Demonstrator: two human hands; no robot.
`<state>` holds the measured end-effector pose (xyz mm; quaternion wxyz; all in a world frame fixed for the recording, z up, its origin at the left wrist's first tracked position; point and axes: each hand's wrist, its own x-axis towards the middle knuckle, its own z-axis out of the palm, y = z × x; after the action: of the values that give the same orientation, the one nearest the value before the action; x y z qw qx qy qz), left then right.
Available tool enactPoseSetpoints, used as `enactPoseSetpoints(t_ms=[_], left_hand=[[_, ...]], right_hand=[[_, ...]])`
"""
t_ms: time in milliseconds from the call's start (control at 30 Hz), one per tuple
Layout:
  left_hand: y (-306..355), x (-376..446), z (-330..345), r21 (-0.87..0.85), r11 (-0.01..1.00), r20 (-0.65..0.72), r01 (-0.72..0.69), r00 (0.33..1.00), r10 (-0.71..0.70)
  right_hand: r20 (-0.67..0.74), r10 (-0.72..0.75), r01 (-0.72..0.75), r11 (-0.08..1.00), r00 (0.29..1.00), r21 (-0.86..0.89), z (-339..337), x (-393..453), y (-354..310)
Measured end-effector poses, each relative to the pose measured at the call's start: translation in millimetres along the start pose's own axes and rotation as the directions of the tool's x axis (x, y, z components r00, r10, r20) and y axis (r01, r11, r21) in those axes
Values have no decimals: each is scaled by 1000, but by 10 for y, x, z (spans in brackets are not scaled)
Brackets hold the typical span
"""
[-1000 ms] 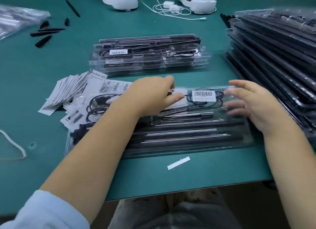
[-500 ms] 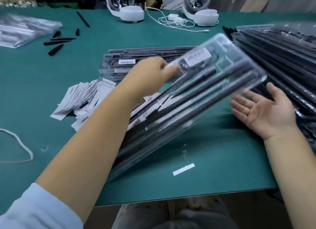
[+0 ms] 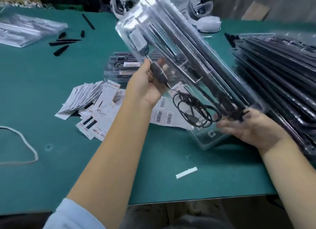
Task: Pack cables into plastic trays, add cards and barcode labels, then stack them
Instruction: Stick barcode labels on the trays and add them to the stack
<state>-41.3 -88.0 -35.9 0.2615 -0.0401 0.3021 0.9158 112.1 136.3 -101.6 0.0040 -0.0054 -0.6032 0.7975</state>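
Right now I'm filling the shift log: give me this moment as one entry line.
phase: lifting packed tray | tray: tilted, off table | left hand: grips its edge | right hand: supports lower end | finished stack: behind

Two bare forearms reach forward from the bottom edge. The left arm wears a pale blue sleeve (image 3: 73, 215) pushed up near the elbow. The right arm shows no sleeve. Neither the left hand (image 3: 145, 87) nor the right hand (image 3: 253, 126) wears gloves, rings or a watch. Grey clothing (image 3: 171, 216) covers the lap.
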Motion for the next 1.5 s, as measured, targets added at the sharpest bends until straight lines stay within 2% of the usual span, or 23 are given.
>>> enactPoseSetpoints(t_ms=[33,100,133,200,300,400,533,667,733,867,933,1067,1133,1200,1233,1300,1367,1400,1433,1500], left_hand=[[-22,1,-27,-48,999,-10,-1,1000,0],[-44,9,-85,-123,992,-25,-19,1000,16],[-44,14,-106,-148,989,-36,-31,999,26],[-68,28,-144,-219,975,-74,-38,997,22],[-109,55,-193,-285,958,-78,-44,997,22],[-98,105,-228,-210,974,-99,-90,993,70],[-42,156,-309,-105,984,-61,-145,988,139],[2,277,-326,117,969,-104,-218,967,230],[5,334,-316,213,949,-153,-233,951,268],[42,431,-371,378,901,-246,-210,916,317],[66,470,-381,340,914,-232,-220,922,308],[103,482,-405,182,955,-73,-234,965,251],[135,488,-443,180,955,-6,-234,971,239],[154,500,-469,217,937,-53,-274,955,291],[155,514,-474,297,902,-119,-314,925,361],[135,522,-473,554,739,-205,-385,797,568],[97,531,-494,815,466,-143,-346,658,739],[78,542,-521,895,343,-95,-287,628,772],[67,554,-552,931,273,-63,-244,629,775],[79,575,-595,925,305,-65,-229,694,717]], right_hand=[[58,-5,3,999,998,36,-5,3,-16],[287,-39,-37,966,957,255,1,22,-28],[353,-53,-82,930,934,358,-8,42,-11],[384,-74,-96,909,920,405,-18,89,-3],[213,-60,41,995,975,93,104,138,12],[-64,-109,108,994,992,-8,245,248,-19],[-270,-170,125,976,948,-176,299,495,-209],[-534,-278,163,954,798,-252,237,898,-340],[-583,-325,203,943,745,-266,223,1081,-363],[-600,-414,242,905,685,-349,156,1380,-344],[-656,-420,237,905,628,-353,91,1529,-343],[-689,-449,184,886,569,-425,-44,1717,-308],[-669,-463,117,861,581,-495,-166,1759,-277],[-654,-458,43,837,602,-546,-271,1772,-235],[-655,-453,11,827,605,-561,-306,1773,-211],[-640,-472,-52,779,606,-625,-335,1770,-184],[-615,-495,-132,704,613,-698,-339,1774,-185],[-608,-499,-162,676,617,-719,-348,1779,-180],[-601,-500,-171,663,623,-729,-361,1783,-172],[-602,-488,-128,700,632,-702,-383,1778,-154]])
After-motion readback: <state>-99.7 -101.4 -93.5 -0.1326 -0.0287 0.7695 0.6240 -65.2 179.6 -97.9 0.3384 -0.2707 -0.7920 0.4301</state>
